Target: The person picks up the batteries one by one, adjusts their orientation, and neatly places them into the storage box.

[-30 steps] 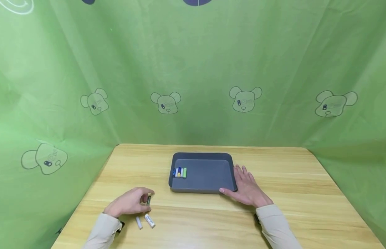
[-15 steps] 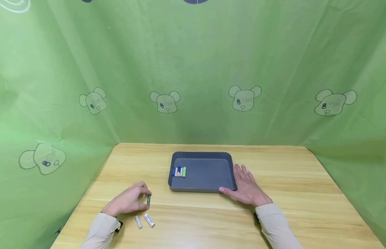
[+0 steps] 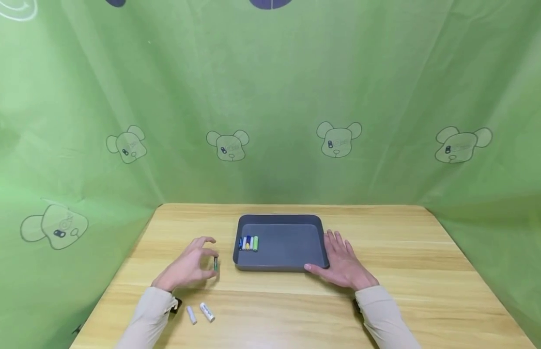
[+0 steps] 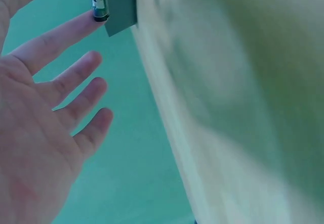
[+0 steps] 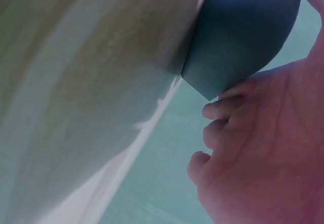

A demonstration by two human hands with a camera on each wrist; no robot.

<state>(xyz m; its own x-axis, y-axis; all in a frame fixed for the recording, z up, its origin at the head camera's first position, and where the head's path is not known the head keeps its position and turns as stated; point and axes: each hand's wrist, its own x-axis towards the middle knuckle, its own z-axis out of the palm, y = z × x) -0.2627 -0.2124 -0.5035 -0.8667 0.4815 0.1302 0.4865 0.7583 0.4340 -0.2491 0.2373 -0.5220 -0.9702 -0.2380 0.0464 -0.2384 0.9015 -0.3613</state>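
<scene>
My left hand (image 3: 188, 264) pinches a dark green battery (image 3: 215, 263) by its two ends between thumb and index finger, left of the tray; the other fingers stay extended. In the left wrist view one end of this battery (image 4: 98, 1) meets the index fingertip. A dark grey rectangular tray (image 3: 270, 267) lies on the table, with several batteries (image 3: 248, 243) in a row at its left wall, the light green one rightmost. My right hand (image 3: 346, 266) rests against the tray's right front corner, fingers straight along the side, thumb on the front rim.
Two white batteries, a thin one (image 3: 191, 315) and a thicker one (image 3: 207, 312), lie on the wooden table (image 3: 296, 310) near the left wrist. A green printed curtain (image 3: 270, 179) closes off the back and both sides.
My left hand has lifted the green battery and carried it forward and right, closer to the tray. The right hand keeps its place on the tray. The view has shifted slightly.
</scene>
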